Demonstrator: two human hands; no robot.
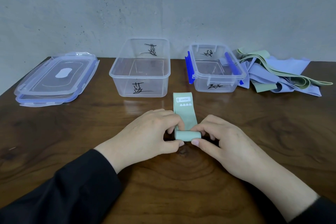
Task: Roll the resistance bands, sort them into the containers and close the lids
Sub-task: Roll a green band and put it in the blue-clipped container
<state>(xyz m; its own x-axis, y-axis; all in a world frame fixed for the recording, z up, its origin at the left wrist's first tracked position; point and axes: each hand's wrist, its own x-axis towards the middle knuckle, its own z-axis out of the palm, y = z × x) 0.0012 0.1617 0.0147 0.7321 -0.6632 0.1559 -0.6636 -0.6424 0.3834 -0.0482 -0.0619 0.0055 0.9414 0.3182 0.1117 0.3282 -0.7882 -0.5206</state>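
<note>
Resistance band, pale green (185, 114), lies flat on the brown wooden tabletop (54, 142) at centre, its near end rolled into a short tube pinched between both hands; the far end, printed "HEAVY" with four small white marks, reaches almost to the larger box. Left hand (151, 132) grips the roll's left end, thumb in front and fingers curled behind. Right hand (223, 142) grips the right end the same way, thumb tip at the roll's front edge. Both arms wear black sleeves, the left one (60, 187) showing far more than the right. Two clear plastic boxes stand open behind the band, each with black marker scribbles on its walls: one larger box (141, 72) at centre, one smaller box (216, 71) to its right with two blue clips, one per long side. Both look empty. Two clear lids with blue seals (56, 78) sit stacked at far left, well apart from the boxes. One loose heap of unrolled bands (281, 72), pale green and light purple mixed, lies just right of the smaller box; exact count cannot be told. Grey wall (163, 5) behind.
</note>
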